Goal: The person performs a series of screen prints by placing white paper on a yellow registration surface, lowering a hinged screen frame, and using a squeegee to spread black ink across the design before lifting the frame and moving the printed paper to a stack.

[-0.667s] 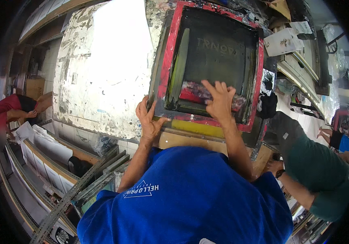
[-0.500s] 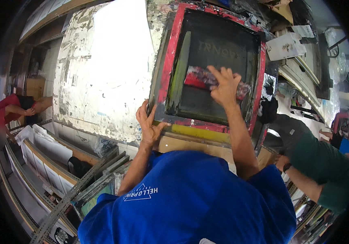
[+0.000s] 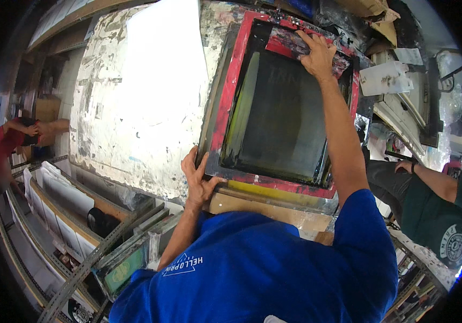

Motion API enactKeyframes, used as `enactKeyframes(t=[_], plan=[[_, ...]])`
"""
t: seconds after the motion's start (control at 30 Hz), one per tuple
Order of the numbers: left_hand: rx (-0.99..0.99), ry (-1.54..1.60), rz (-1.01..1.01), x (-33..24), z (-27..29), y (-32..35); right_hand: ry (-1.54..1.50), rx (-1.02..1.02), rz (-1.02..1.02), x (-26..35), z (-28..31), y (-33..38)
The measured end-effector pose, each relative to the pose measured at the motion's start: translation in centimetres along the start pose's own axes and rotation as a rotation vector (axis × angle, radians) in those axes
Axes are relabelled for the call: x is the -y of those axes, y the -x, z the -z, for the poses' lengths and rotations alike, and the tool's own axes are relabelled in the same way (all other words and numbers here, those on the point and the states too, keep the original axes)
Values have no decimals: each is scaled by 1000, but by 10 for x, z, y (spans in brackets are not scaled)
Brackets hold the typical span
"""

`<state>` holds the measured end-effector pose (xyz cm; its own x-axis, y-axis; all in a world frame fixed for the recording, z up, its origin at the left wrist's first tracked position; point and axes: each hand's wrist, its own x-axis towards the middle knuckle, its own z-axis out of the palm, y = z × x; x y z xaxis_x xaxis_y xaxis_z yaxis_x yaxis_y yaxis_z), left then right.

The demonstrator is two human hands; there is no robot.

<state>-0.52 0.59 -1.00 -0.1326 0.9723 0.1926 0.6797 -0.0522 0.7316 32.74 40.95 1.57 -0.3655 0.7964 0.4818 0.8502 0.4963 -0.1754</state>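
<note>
A printing screen with a red, ink-stained frame (image 3: 225,97) and dark mesh lies on a paint-spattered white table (image 3: 128,107). My left hand (image 3: 198,177) presses on the frame's near left corner. My right hand (image 3: 317,54) is stretched to the far end of the mesh, gripping a red squeegee (image 3: 287,46) that lies across the screen. My blue shirt fills the lower part of the view.
A person in a dark green shirt (image 3: 441,215) stands at the right. Another person in red (image 3: 5,145) is at the far left. Racks with stacked white sheets and framed screens (image 3: 69,215) run below the table's left edge. Cluttered shelves (image 3: 403,91) rise at the right.
My right hand has pushed the squeegee from the near end of the mesh up to the far end. My left hand stays on the frame corner.
</note>
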Motion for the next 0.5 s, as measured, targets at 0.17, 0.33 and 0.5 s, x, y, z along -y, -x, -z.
enactKeyframes(t=[0.17,0.33,0.5], plan=[[-12,33,-14,0,1,-1,-25,37,-41,-18,8,-37],[24,-19,0,4,1,5,-79,47,-60,-16,7,-44],[59,-69,-64,5,5,1,-334,85,-331,-34,34,-42]])
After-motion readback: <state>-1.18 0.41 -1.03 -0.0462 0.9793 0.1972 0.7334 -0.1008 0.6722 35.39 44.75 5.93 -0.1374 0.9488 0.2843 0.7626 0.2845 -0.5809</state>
